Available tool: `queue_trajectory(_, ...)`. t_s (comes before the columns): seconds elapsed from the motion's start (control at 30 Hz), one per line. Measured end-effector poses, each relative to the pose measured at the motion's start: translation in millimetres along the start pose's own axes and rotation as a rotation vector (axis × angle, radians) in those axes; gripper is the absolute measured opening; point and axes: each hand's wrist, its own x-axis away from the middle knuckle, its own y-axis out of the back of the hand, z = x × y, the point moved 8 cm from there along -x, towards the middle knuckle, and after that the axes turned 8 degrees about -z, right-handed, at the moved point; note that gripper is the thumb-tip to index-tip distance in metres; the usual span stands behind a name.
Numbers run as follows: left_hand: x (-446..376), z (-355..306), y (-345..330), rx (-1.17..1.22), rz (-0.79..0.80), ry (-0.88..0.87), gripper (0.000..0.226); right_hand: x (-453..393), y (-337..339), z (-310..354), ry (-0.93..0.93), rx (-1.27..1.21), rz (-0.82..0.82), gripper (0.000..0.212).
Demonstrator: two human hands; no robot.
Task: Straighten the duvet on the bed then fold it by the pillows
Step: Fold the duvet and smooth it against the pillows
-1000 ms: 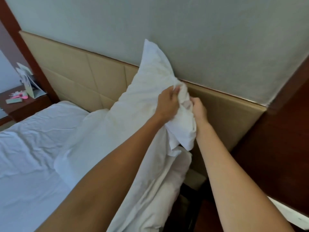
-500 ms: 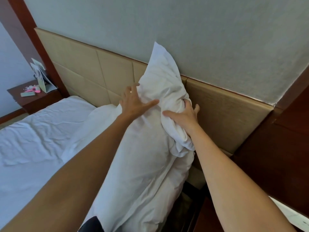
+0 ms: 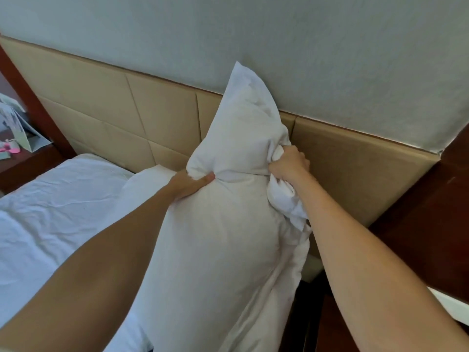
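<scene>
Left hand (image 3: 189, 183) grips left edge of white pillow (image 3: 228, 224), thumb dug into fabric. Right hand (image 3: 288, 165) clenched on bunched pillowcase at right edge. Pillow upright between hands, top against headboard (image 3: 114, 110). Duvet (image 3: 50, 212) flat, left of left hand.

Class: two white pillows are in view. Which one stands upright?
The pillow gripped by both hands, left hand and right hand, stands against the headboard; the second pillow lies flat left of it.
</scene>
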Motion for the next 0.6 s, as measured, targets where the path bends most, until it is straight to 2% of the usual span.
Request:
queue_trajectory(0.1, -1.6, 6.5, 5.5, 0.055, -0.043, 0.038, 0.084, -5.3, 2.6, 24.1, 0.046, 0.005, -0.072, 0.042)
queue_trajectory(0.17, 2.5, 4.8, 16.3, 0.074, -0.138, 0.054, 0.077, -6.6, 7.1, 40.8, 0.097, 0.004, -0.093, 0.040)
queue_trajectory(0.43, 61.2, -22.7, 81.7, 0.327, -0.495, 0.072, 0.061, -3.0, 50.9, 113.3, 0.412, -0.050, -0.166, 0.030)
queue_trajectory(0.6, 113.3, -50.6, 126.4, 0.548, -0.664, 0.145, 0.059, 11.1, 87.8, 193.4, 0.605, -0.040, -0.172, 0.032)
